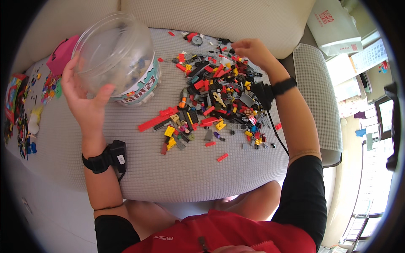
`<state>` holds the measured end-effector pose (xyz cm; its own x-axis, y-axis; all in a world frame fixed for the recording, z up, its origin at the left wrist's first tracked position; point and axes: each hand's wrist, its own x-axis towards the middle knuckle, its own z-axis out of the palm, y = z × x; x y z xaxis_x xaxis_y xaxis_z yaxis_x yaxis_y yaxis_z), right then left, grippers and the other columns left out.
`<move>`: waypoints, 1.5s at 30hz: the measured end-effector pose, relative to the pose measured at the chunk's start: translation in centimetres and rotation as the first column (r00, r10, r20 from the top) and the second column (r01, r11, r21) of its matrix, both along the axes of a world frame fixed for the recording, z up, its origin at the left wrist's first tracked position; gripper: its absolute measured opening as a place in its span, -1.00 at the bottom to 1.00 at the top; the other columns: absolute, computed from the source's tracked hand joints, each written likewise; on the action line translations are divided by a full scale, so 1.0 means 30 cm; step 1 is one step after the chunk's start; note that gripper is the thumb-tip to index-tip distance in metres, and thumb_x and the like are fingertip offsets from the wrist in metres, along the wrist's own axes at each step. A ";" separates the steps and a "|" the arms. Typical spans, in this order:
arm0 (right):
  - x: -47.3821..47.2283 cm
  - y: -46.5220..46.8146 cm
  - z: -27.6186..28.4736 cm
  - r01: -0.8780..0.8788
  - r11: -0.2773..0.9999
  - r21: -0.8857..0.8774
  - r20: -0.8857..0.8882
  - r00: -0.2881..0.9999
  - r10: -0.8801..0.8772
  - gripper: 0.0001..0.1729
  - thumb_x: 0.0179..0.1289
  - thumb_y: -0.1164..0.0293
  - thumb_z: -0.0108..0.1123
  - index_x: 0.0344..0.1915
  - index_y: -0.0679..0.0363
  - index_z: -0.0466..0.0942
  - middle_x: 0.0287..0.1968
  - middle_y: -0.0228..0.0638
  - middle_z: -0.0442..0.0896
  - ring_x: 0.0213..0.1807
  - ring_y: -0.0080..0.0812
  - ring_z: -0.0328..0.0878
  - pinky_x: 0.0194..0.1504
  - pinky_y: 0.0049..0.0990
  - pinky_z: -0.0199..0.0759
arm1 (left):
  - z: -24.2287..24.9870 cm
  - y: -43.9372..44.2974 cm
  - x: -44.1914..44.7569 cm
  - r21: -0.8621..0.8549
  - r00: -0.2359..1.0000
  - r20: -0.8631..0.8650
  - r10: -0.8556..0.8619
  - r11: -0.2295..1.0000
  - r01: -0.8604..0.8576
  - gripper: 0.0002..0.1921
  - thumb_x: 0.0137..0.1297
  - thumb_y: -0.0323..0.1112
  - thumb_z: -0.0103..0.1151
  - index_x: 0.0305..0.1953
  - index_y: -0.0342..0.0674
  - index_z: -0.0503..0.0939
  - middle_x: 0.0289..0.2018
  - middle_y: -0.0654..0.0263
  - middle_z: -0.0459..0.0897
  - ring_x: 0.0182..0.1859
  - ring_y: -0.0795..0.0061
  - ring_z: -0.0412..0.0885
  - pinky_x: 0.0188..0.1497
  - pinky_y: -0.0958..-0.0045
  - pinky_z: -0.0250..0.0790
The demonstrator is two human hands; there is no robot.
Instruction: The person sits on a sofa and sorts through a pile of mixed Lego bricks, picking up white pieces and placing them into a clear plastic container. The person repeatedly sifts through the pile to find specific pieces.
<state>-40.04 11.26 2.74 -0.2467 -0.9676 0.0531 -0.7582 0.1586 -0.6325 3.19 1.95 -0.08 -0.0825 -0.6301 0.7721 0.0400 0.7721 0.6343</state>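
My left hand (87,95) grips the near side of a large clear plastic jar (139,66), which stands tilted on the sofa seat with loose building bricks showing inside. Over the far right edge of a big mixed pile of toy building bricks (218,91) is my right hand (250,52), its fingers bent together; whether a small piece is between them I cannot tell. The pile is mostly red, black, grey and yellow. A grey toy wheel (197,40) lies at its far side, and a long red brick piece (153,122) at its near left.
At the far left lie a pink bag (63,55), colourful small pieces (50,87), a white and yellow toy (34,121) and more dark bricks (23,132). The sofa backrest (221,15) bounds the far side; a checked armrest (319,95) and a white bag (333,27) are at right.
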 end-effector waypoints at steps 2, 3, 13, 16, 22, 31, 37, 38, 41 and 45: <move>-0.009 -0.134 -0.015 0.005 0.998 0.058 -0.028 1.000 -0.003 -0.69 0.16 0.42 0.27 -0.08 0.26 0.66 -0.25 -0.22 0.74 -0.24 -0.41 0.68 -0.15 -0.43 0.54 | -0.018 -0.018 0.018 -0.005 0.989 0.119 0.091 0.996 -0.091 -0.04 -0.11 -0.06 0.57 0.30 -0.23 0.23 0.27 0.11 0.32 0.30 0.21 0.33 0.31 0.24 0.22; -0.002 -0.205 -0.028 -0.006 0.996 0.087 -0.040 0.999 0.009 -0.69 0.13 0.40 0.28 -0.10 0.24 0.67 -0.27 -0.20 0.74 -0.26 -0.39 0.69 -0.17 -0.41 0.55 | -0.016 -0.018 0.024 0.038 0.994 0.103 0.044 0.998 -0.048 -0.04 -0.11 -0.07 0.57 0.30 -0.23 0.23 0.26 0.12 0.33 0.29 0.22 0.35 0.30 0.25 0.24; -0.007 -0.484 -0.202 0.095 0.929 0.357 -0.526 0.842 0.116 -0.82 0.00 0.46 0.26 -0.34 0.27 0.66 -0.48 -0.23 0.69 -0.48 -0.36 0.65 -0.39 -0.35 0.53 | -0.038 -0.036 0.009 0.002 0.994 0.103 -0.021 1.000 0.021 0.07 -0.20 0.07 0.58 0.31 -0.26 0.21 0.26 0.11 0.29 0.25 0.20 0.38 0.26 0.21 0.29; -0.012 -0.450 -0.192 0.010 0.914 0.407 -0.394 0.904 0.165 -0.84 0.00 0.45 0.26 -0.37 0.26 0.66 -0.51 -0.23 0.67 -0.52 -0.33 0.64 -0.42 -0.36 0.53 | -0.054 -0.042 0.014 0.007 0.995 0.086 -0.048 0.999 0.048 0.10 -0.22 0.09 0.59 0.31 -0.26 0.19 0.29 0.10 0.26 0.26 0.19 0.38 0.27 0.20 0.30; 0.150 -0.427 -0.056 -0.242 0.952 0.187 -0.131 0.954 0.269 -0.82 0.04 0.52 0.26 -0.28 0.25 0.66 -0.40 -0.30 0.67 -0.39 -0.46 0.62 -0.38 -0.48 0.51 | -0.053 -0.035 0.007 0.018 0.995 0.026 -0.101 0.995 0.101 0.11 -0.24 0.05 0.61 0.32 -0.25 0.16 0.30 0.10 0.24 0.27 0.20 0.36 0.27 0.21 0.31; 0.271 -0.450 -0.198 -0.323 0.876 0.359 -0.239 0.875 0.421 -0.83 -0.02 0.52 0.31 -0.34 0.27 0.62 -0.42 -0.26 0.67 -0.40 -0.39 0.61 -0.35 -0.44 0.50 | -0.039 -0.039 0.025 0.001 0.993 0.049 -0.104 0.995 0.104 0.09 -0.25 0.00 0.62 0.31 -0.25 0.19 0.30 0.09 0.24 0.27 0.20 0.37 0.29 0.21 0.29; 0.275 -0.327 -0.053 -0.211 0.905 0.369 0.016 0.975 0.221 -0.88 0.07 0.53 0.27 -0.33 0.28 0.59 -0.47 -0.41 0.61 -0.41 -0.60 0.53 -0.37 -0.57 0.43 | -0.037 -0.031 0.026 0.033 0.993 0.058 -0.104 0.994 0.102 0.10 -0.23 0.05 0.60 0.32 -0.24 0.17 0.31 0.05 0.23 0.30 0.17 0.33 0.32 0.18 0.23; 0.221 -0.322 -0.040 -0.172 0.944 0.281 0.065 0.985 0.160 -0.89 0.07 0.53 0.28 -0.34 0.27 0.60 -0.46 -0.41 0.61 -0.42 -0.60 0.52 -0.38 -0.59 0.43 | -0.038 -0.026 0.025 0.054 0.993 0.078 -0.092 0.995 0.088 0.13 -0.22 0.12 0.57 0.33 -0.24 0.14 0.32 0.01 0.22 0.33 0.13 0.28 0.36 0.14 0.17; 0.055 -0.367 -0.004 0.016 0.994 0.106 0.130 0.991 -0.030 -0.93 0.10 0.50 0.27 -0.37 0.24 0.60 -0.46 -0.44 0.61 -0.45 -0.62 0.49 -0.38 -0.64 0.41 | -0.034 -0.023 0.026 0.075 0.992 0.096 -0.082 0.994 0.075 0.16 -0.22 0.18 0.55 0.35 -0.24 0.11 0.33 -0.02 0.21 0.36 0.10 0.24 0.39 0.11 0.12; -0.016 -0.471 -0.063 0.085 0.992 0.091 -0.187 0.980 -0.066 -0.72 0.07 0.51 0.23 -0.16 0.23 0.67 -0.46 -0.26 0.65 -0.53 -0.50 0.58 -0.46 -0.50 0.48 | -0.050 -0.039 0.024 0.063 0.992 0.087 -0.089 0.994 0.084 0.17 -0.23 0.19 0.55 0.35 -0.24 0.10 0.34 -0.04 0.20 0.37 0.10 0.23 0.39 0.10 0.15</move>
<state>-40.53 -2.86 0.85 -0.3141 -0.9493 0.0102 -0.8430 0.2740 -0.4629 3.92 0.77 -1.59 -0.2056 -0.6622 0.7206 0.0463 0.7289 0.6831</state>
